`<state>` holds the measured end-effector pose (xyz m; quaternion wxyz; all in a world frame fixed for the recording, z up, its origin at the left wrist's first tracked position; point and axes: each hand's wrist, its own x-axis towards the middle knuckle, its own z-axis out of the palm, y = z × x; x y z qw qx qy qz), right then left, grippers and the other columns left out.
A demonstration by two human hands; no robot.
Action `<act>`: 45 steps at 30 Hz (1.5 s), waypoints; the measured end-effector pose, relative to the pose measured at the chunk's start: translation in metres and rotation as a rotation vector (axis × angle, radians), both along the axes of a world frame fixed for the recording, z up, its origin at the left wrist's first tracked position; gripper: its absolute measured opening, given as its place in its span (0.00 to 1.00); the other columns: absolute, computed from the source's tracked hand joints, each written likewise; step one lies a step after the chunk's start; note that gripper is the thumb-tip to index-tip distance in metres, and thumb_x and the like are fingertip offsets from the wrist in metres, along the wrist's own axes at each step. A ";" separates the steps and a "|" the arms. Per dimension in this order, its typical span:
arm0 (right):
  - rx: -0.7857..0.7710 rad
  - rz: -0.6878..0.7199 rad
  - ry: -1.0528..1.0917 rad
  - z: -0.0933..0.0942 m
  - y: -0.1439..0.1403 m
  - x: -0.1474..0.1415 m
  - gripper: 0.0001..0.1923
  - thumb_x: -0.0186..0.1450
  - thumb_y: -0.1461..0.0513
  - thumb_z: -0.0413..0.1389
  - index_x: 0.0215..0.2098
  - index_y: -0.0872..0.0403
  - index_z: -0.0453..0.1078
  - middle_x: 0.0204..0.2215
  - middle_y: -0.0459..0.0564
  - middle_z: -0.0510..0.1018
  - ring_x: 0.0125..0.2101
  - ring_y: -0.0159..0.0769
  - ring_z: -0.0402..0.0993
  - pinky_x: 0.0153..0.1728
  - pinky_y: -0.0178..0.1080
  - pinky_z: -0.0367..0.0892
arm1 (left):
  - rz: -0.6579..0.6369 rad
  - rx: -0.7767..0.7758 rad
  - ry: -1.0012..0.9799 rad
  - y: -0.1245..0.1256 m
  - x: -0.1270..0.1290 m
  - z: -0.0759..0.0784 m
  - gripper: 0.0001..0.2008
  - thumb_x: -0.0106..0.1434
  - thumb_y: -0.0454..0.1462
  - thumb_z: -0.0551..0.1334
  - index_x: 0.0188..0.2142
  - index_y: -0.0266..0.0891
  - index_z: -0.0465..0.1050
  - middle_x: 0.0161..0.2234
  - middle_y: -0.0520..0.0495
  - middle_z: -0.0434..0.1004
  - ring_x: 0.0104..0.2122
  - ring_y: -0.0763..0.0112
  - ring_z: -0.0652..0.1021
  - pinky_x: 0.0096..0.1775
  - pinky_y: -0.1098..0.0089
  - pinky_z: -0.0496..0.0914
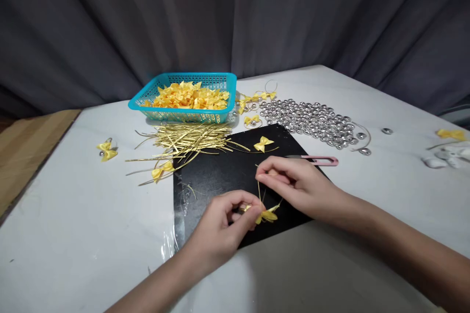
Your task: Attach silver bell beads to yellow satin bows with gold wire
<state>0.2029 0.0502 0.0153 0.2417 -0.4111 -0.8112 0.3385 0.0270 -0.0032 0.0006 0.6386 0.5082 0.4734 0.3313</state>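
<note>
My left hand (pixel 229 222) pinches a yellow ribbon bow (pixel 269 215) between thumb and fingers, just above the black board (pixel 205 181). A gold cord (pixel 259 193) rises from the bow to my right hand (pixel 293 183), whose thumb and forefinger are closed on its upper end. Part of the bow is hidden behind my left fingers. Another yellow bow (pixel 263 144) lies at the far side of the board. Beside my right hand rest pink-handled thread snips (pixel 319 160), their blades partly behind the hand.
A blue basket (pixel 132 103) full of yellow bows stands at the back. In front of it lies a bundle of gold cords (pixel 191 137). Many silver beads (pixel 312 120) spread over the back right of the white table (pixel 91 215). Loose bows (pixel 107 150) lie about.
</note>
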 end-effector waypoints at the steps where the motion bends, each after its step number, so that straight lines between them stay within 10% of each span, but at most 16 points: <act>1: -0.005 -0.017 0.010 -0.002 0.001 0.001 0.11 0.67 0.58 0.48 0.31 0.56 0.65 0.16 0.38 0.51 0.17 0.23 0.47 0.18 0.29 0.47 | 0.039 -0.026 -0.034 0.001 0.000 0.000 0.10 0.58 0.41 0.61 0.29 0.35 0.71 0.25 0.52 0.68 0.24 0.77 0.67 0.28 0.76 0.62; 8: -0.009 -0.011 0.051 0.012 -0.019 0.001 0.09 0.67 0.61 0.47 0.31 0.56 0.64 0.16 0.38 0.51 0.17 0.23 0.47 0.18 0.28 0.48 | 0.292 -0.122 -0.150 0.004 0.002 0.003 0.12 0.53 0.43 0.66 0.29 0.34 0.72 0.25 0.54 0.70 0.24 0.80 0.70 0.30 0.77 0.66; 16: -0.009 0.258 -0.058 0.011 -0.030 -0.005 0.12 0.68 0.66 0.43 0.37 0.55 0.68 0.33 0.47 0.75 0.34 0.27 0.71 0.36 0.28 0.62 | 0.298 -0.154 -0.241 0.005 -0.001 0.002 0.15 0.50 0.44 0.69 0.29 0.34 0.74 0.22 0.55 0.72 0.23 0.82 0.70 0.30 0.81 0.67; 33: 0.030 0.308 -0.187 0.010 -0.029 -0.004 0.11 0.67 0.66 0.42 0.30 0.54 0.63 0.25 0.43 0.72 0.24 0.26 0.63 0.25 0.30 0.55 | 0.294 -0.159 -0.248 0.007 -0.001 0.005 0.12 0.52 0.42 0.68 0.27 0.34 0.73 0.21 0.56 0.70 0.23 0.82 0.69 0.29 0.81 0.67; 36: 0.036 0.098 -0.074 0.013 -0.023 -0.005 0.08 0.64 0.62 0.48 0.28 0.55 0.64 0.22 0.43 0.69 0.21 0.26 0.60 0.23 0.30 0.55 | 0.282 -0.121 -0.219 0.006 0.000 0.004 0.12 0.52 0.42 0.67 0.27 0.34 0.72 0.23 0.55 0.70 0.23 0.81 0.69 0.30 0.80 0.67; 39: -0.078 -0.172 0.074 0.016 -0.013 -0.008 0.10 0.62 0.57 0.52 0.31 0.56 0.68 0.28 0.48 0.73 0.28 0.29 0.66 0.28 0.31 0.60 | 0.258 -0.070 -0.160 0.004 0.001 0.004 0.10 0.54 0.41 0.66 0.28 0.35 0.72 0.23 0.55 0.69 0.24 0.80 0.69 0.29 0.79 0.66; 45: -0.546 -0.012 0.322 0.008 -0.001 -0.019 0.13 0.60 0.55 0.57 0.32 0.58 0.72 0.33 0.49 0.76 0.35 0.32 0.72 0.38 0.34 0.66 | 0.238 -0.010 -0.102 0.001 0.002 0.004 0.08 0.57 0.40 0.63 0.29 0.36 0.72 0.24 0.54 0.68 0.25 0.77 0.69 0.30 0.77 0.65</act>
